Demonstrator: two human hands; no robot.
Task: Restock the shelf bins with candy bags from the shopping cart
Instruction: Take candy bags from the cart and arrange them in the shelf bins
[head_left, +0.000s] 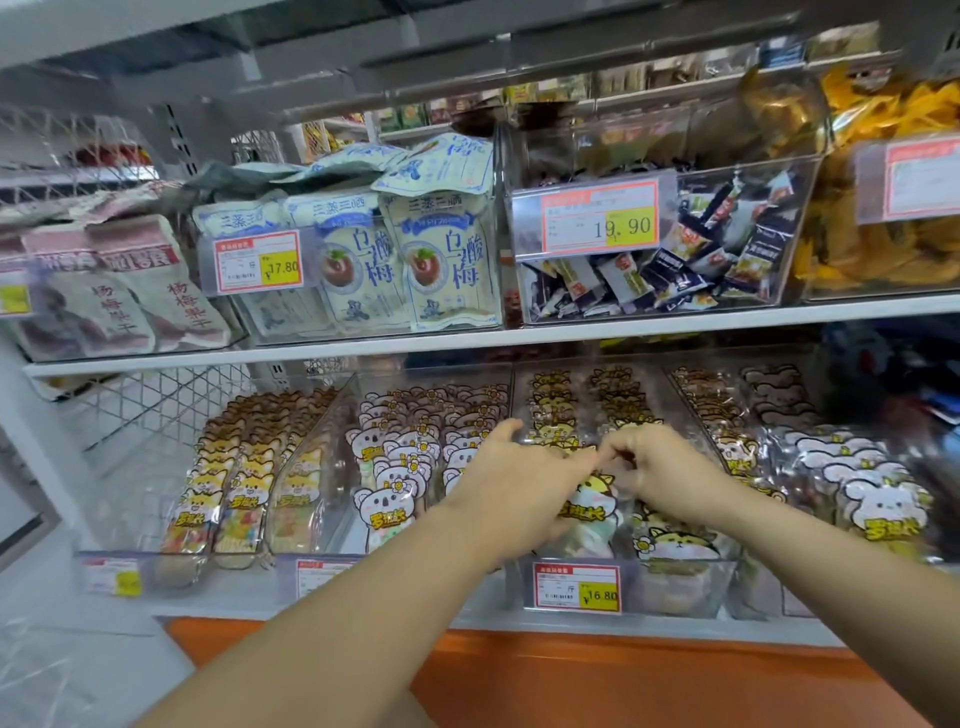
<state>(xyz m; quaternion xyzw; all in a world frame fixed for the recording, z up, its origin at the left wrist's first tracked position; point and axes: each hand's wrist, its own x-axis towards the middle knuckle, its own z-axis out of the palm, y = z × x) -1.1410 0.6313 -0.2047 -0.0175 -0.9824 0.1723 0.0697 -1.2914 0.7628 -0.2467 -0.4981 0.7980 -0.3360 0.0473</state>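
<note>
Both my hands reach into a clear bin (680, 584) on the lower shelf that holds rows of yellow cat-shaped candy bags (553, 415). Between the hands stands one cat candy bag (589, 501) at the front of the bin. My left hand (511, 480) curls its fingers around the bag's left side, thumb raised. My right hand (657, 467) pinches the bag's top right edge. Much of the bag is hidden behind the hands. A red and yellow price tag (576, 590) marked 16.80 sits on the bin front. The shopping cart is out of view.
Neighbouring lower bins hold koala bags (395, 467), shiba bags (244, 467) and white bear bags (878, 501). The upper shelf edge (519, 338) runs close above, carrying plum packets (441, 260) and a bin of small wrapped candies (691, 270). An orange base panel (623, 675) lies below.
</note>
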